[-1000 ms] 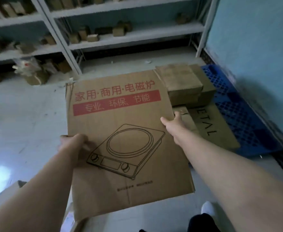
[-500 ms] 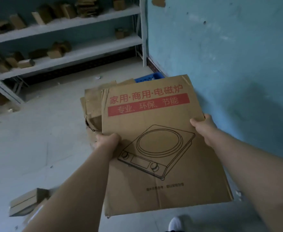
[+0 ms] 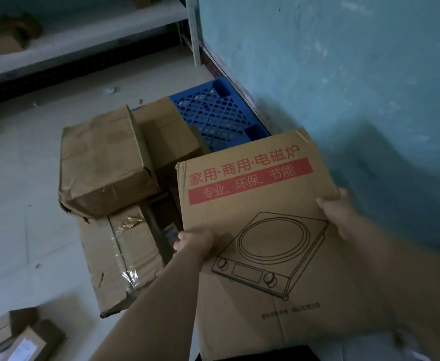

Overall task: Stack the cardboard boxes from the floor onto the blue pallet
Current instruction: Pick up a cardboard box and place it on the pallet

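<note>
I hold a flat cardboard box (image 3: 252, 204) printed with red Chinese text and a line drawing of an induction cooker. My left hand (image 3: 195, 242) grips its left edge, thumb on top. My right hand (image 3: 341, 214) grips its right edge. The box hangs over the near part of the blue pallet (image 3: 213, 110), which lies on the floor against the teal wall. On the pallet's left side a taped brown box (image 3: 101, 162) sits on top of a larger flat box (image 3: 120, 259), with another box (image 3: 164, 134) behind it.
A teal wall (image 3: 344, 74) runs close along the right. White metal shelving (image 3: 57, 45) with small boxes stands at the back. Two small boxes (image 3: 13, 337) lie on the pale floor at bottom left.
My view has swung right and down while I carry the printed box toward the wall. The stacked boxes and blue pallet now show to its left and beyond it.
</note>
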